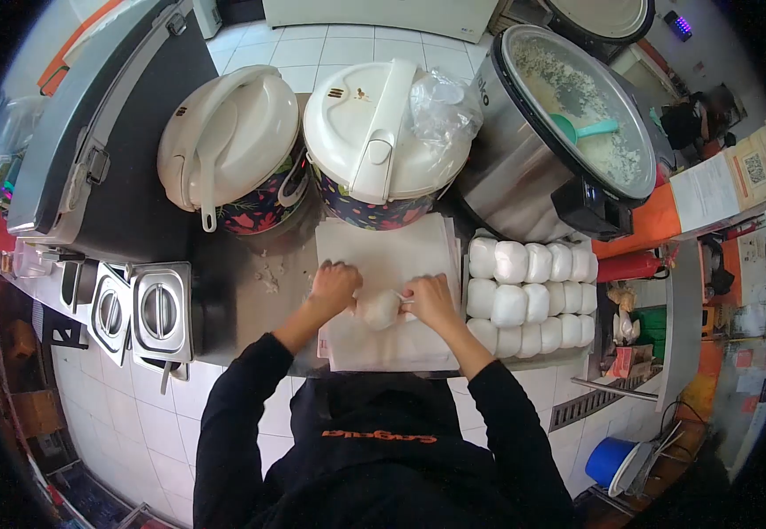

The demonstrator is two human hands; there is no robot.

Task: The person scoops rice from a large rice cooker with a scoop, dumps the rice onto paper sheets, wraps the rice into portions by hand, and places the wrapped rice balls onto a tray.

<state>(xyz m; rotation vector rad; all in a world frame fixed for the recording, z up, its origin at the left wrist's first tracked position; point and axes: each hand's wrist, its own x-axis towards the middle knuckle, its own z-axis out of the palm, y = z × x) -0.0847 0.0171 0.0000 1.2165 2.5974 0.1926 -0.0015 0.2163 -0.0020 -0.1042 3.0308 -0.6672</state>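
A rounded whitish bundle (378, 310), which looks like rice in a thin wrap, lies on a stack of pale paper sheets (383, 348) in front of me. Just left of it is my left hand (337, 286), its fingers curled; what they hold, if anything, is too small to make out. On the bundle's other side, my right hand (430, 298) is closed, and a bit of thin white material shows at its fingertips, by the bundle's upper right edge. Rows of white wrapped bundles (508, 306) stand stacked close to the right of the paper.
Two lidded rice containers (224, 132) (352, 123) stand behind the paper, a crumpled plastic bag (445, 106) on one. At back right, a large open cooker (515, 167) holds rice and a green scoop (586, 130). Lidded steel pans (161, 309) sit left, below a grey cool box (127, 115).
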